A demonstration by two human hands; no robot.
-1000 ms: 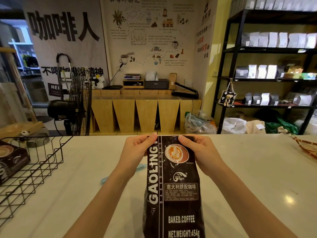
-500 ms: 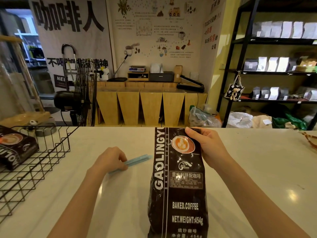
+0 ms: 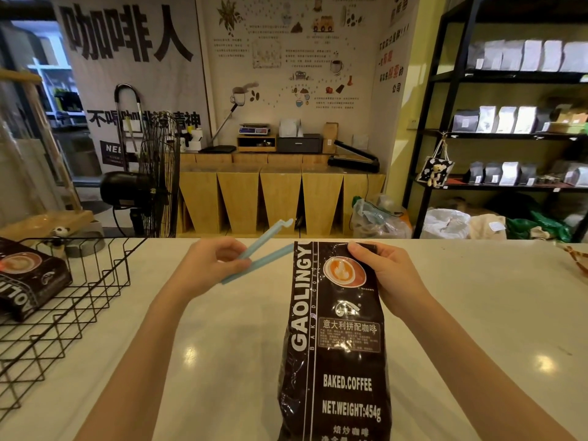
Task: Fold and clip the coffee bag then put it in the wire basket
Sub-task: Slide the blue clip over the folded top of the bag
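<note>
A black coffee bag (image 3: 337, 351) with white lettering lies lengthwise on the white counter (image 3: 477, 329), its top end folded over at the far side. My right hand (image 3: 385, 275) pinches that folded top down. My left hand (image 3: 210, 265) holds a long light-blue clip (image 3: 264, 253) just left of the bag's top. The clip's two arms are spread apart in a V, tips pointing toward the bag. The black wire basket (image 3: 73, 310) stands at the counter's left edge.
Another black coffee bag (image 3: 28, 278) lies inside the wire basket. A woven item (image 3: 577, 261) pokes in at the counter's right edge. Beyond the counter are a black fan (image 3: 149, 183), wooden cabinets and a black shelf rack (image 3: 521, 128) with bags.
My left hand left the bag's top, reached the blue clip lying on the counter, and has lifted it and opened its arms. My right hand kept holding the fold.
</note>
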